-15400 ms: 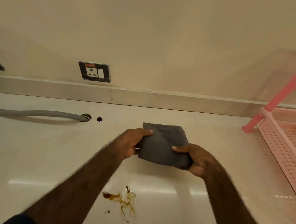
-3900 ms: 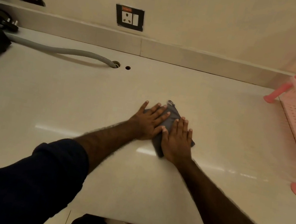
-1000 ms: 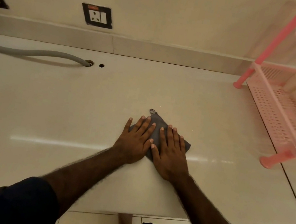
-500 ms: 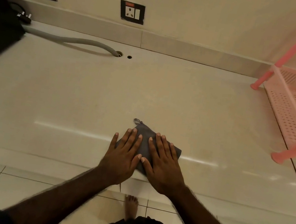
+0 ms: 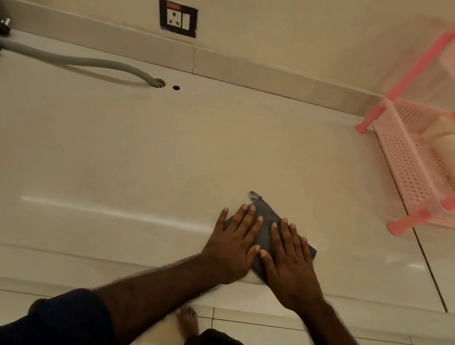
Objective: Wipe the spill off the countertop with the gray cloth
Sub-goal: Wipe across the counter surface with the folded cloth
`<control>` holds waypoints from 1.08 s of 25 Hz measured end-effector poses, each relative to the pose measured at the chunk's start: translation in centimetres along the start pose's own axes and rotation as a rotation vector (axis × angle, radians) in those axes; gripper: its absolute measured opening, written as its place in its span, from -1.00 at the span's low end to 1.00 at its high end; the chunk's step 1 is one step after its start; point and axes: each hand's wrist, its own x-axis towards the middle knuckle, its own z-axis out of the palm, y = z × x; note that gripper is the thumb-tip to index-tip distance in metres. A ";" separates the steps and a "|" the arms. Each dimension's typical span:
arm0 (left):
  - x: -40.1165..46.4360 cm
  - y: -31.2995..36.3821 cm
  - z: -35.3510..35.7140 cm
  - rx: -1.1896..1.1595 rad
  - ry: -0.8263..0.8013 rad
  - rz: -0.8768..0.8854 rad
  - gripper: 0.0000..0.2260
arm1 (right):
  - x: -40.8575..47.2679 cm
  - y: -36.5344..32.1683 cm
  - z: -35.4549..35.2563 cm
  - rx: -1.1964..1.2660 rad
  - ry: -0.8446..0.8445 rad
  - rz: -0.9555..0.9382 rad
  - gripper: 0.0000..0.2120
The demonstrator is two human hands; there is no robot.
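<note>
The gray cloth (image 5: 267,226) lies folded flat on the cream countertop (image 5: 133,157), close to its front edge. My left hand (image 5: 234,243) and my right hand (image 5: 290,259) both rest palm-down on the cloth, side by side, fingers spread and pointing away from me. A small loop sticks out of the cloth's far corner. No brown spill shows anywhere on the counter; whatever lies under the cloth and hands is hidden.
A pink plastic rack (image 5: 442,164) holding a pale roll stands at the right. A gray hose (image 5: 74,61) runs into a hole at the back left. Two wall sockets (image 5: 177,18) sit above the backsplash. Floor tiles and a bare foot show below the counter edge.
Both hands stay flat on the cloth near the front edge, as half a second ago. The brown spill seen earlier is no longer visible. The view has shifted slightly.
</note>
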 end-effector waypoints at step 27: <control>-8.4 -21.4 -5.4 -0.131 0.275 -0.674 -0.33 | 6.9 1.0 -0.3 0.031 0.070 0.120 -0.22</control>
